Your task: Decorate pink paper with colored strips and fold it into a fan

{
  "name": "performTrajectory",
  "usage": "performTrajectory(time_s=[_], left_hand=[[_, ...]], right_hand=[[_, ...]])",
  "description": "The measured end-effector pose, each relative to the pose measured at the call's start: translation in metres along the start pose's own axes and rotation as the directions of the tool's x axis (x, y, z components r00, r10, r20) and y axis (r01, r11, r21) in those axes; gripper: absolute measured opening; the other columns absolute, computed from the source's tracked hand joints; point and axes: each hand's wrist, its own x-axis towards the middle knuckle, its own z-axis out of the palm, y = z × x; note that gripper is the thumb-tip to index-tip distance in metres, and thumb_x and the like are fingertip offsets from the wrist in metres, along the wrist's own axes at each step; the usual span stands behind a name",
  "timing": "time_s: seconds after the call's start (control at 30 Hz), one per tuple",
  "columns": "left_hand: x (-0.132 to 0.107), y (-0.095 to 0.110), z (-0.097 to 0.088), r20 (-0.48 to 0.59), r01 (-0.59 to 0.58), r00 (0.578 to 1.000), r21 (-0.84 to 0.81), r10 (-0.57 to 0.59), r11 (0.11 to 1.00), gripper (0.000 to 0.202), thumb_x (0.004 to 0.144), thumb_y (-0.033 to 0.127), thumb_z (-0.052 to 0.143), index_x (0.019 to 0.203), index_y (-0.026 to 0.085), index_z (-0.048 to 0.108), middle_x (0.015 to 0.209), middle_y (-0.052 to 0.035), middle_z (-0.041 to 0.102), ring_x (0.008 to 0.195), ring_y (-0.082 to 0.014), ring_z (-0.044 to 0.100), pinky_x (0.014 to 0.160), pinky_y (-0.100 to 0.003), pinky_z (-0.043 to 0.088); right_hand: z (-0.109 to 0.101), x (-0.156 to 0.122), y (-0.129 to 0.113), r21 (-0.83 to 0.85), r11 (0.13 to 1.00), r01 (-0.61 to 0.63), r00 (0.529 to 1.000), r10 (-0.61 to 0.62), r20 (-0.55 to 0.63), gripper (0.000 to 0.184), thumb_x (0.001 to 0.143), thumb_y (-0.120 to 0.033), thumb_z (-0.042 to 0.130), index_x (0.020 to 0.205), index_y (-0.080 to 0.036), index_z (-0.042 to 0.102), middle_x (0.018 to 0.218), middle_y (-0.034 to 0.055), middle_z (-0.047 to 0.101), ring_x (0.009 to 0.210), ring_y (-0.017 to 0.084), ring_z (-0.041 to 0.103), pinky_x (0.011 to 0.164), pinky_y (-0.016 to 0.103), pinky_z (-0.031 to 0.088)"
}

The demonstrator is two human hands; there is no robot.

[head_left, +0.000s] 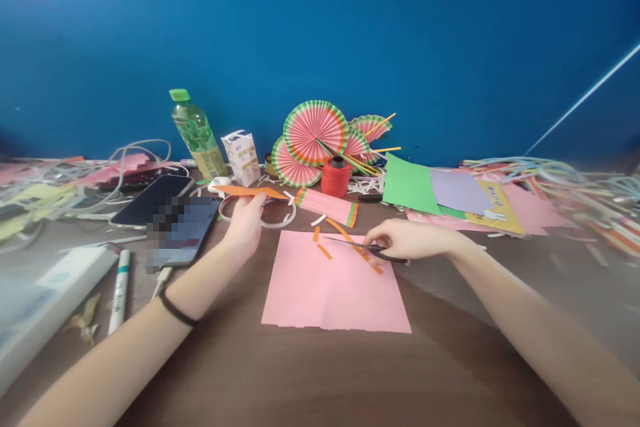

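My left hand (246,217) is closed on a piece of orange paper (231,191), above two tape rolls (280,221) at the back of the table. In my right hand (405,239) is a pair of black-handled scissors (384,254), its blades pointing left over a sheet of pink paper (335,293). Thin orange paper strips (325,251) lie on that sheet, one of them passing under the scissors. Just behind the sheet rests a pleated pink strip (327,205) with green and orange ends.
Pleated paper fans (316,133) lean at the back beside a red thread spool (336,177). A green bottle (197,137), a small carton (241,159) and phones (186,233) stand or lie left. Coloured sheets (413,183) lie right. A marker (119,293) is near my left forearm.
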Motion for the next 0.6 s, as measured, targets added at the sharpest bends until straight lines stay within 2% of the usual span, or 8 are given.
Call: performTrajectory(time_s=[0.07,0.17,0.27,0.33,0.4,0.47,0.53,0.6], left_hand=[[0.001,0.001,0.000,-0.005,0.036,0.999,0.059,-0.036,0.998,0.007,0.072,0.014,0.055,0.078,0.014,0.057,0.082,-0.0032,0.063,0.079,-0.0122,0.061,0.081,-0.026,0.044],[0.000,0.005,-0.001,0.020,0.180,0.983,0.136,-0.184,0.974,0.012,0.078,0.020,0.049,0.073,0.011,0.056,0.068,-0.0030,0.059,0.055,-0.0078,0.055,0.057,-0.020,0.045],[-0.005,0.010,-0.002,0.135,0.300,0.934,0.211,-0.332,0.930,0.029,0.083,0.027,0.044,0.067,0.007,0.057,0.054,0.0002,0.050,0.037,-0.0030,0.038,0.037,-0.015,0.030],[-0.011,0.011,0.000,0.237,0.284,0.905,0.282,-0.354,0.916,0.034,0.082,0.032,0.043,0.064,0.008,0.057,0.048,0.0037,0.042,0.034,-0.0018,0.030,0.034,-0.015,0.022],[-0.019,0.012,0.003,0.363,0.141,0.881,0.413,-0.304,0.900,0.030,0.081,0.032,0.044,0.066,0.010,0.058,0.049,0.0042,0.042,0.036,-0.0030,0.033,0.036,-0.016,0.025],[-0.030,0.011,0.006,0.535,-0.137,0.809,0.576,-0.245,0.806,0.024,0.080,0.029,0.043,0.075,0.013,0.061,0.058,0.0007,0.053,0.047,-0.0077,0.047,0.046,-0.019,0.037],[-0.046,0.009,0.009,0.732,-0.500,0.647,0.618,-0.212,0.606,0.023,0.081,0.024,0.042,0.084,0.016,0.063,0.083,-0.0042,0.063,0.079,-0.0144,0.058,0.071,-0.026,0.045],[-0.063,0.006,0.010,0.860,-0.785,0.456,0.511,-0.230,0.350,0.027,0.082,0.020,0.041,0.100,0.018,0.061,0.111,-0.0068,0.059,0.104,-0.0201,0.051,0.091,-0.035,0.038]], right_hand=[[-0.003,-0.001,0.002,-0.057,0.998,0.002,0.998,-0.005,-0.060,0.034,0.072,-0.047,0.053,0.091,-0.022,0.066,0.070,0.0003,0.061,0.056,0.012,0.051,0.047,0.021,0.034],[-0.008,-0.004,0.005,-0.056,0.998,0.000,0.995,-0.006,-0.101,0.032,0.072,-0.043,0.052,0.092,-0.023,0.065,0.081,0.0012,0.063,0.066,0.013,0.053,0.053,0.022,0.036],[-0.014,-0.008,0.014,-0.048,0.997,-0.062,0.992,0.057,-0.109,0.037,0.069,-0.048,0.054,0.095,-0.023,0.063,0.083,0.0012,0.063,0.065,0.014,0.053,0.052,0.023,0.036],[-0.018,-0.011,0.023,-0.073,0.988,-0.135,0.981,0.122,-0.153,0.038,0.066,-0.049,0.056,0.094,-0.023,0.062,0.082,0.0013,0.063,0.064,0.015,0.053,0.052,0.023,0.036],[-0.019,-0.012,0.032,-0.108,0.975,-0.195,0.965,0.171,-0.197,0.035,0.064,-0.046,0.059,0.090,-0.022,0.060,0.079,0.0012,0.061,0.062,0.015,0.052,0.051,0.023,0.036],[-0.018,-0.011,0.038,-0.112,0.972,-0.207,0.960,0.179,-0.213,0.033,0.064,-0.043,0.059,0.089,-0.022,0.058,0.075,0.0007,0.059,0.060,0.015,0.050,0.050,0.023,0.035],[-0.015,-0.008,0.039,-0.089,0.982,-0.167,0.964,0.144,-0.224,0.032,0.067,-0.039,0.057,0.093,-0.022,0.056,0.074,0.0005,0.058,0.061,0.014,0.049,0.050,0.023,0.035],[-0.009,-0.002,0.034,-0.080,0.992,-0.093,0.967,0.071,-0.243,0.030,0.070,-0.035,0.054,0.097,-0.022,0.053,0.078,0.0007,0.057,0.065,0.014,0.049,0.052,0.022,0.035]])
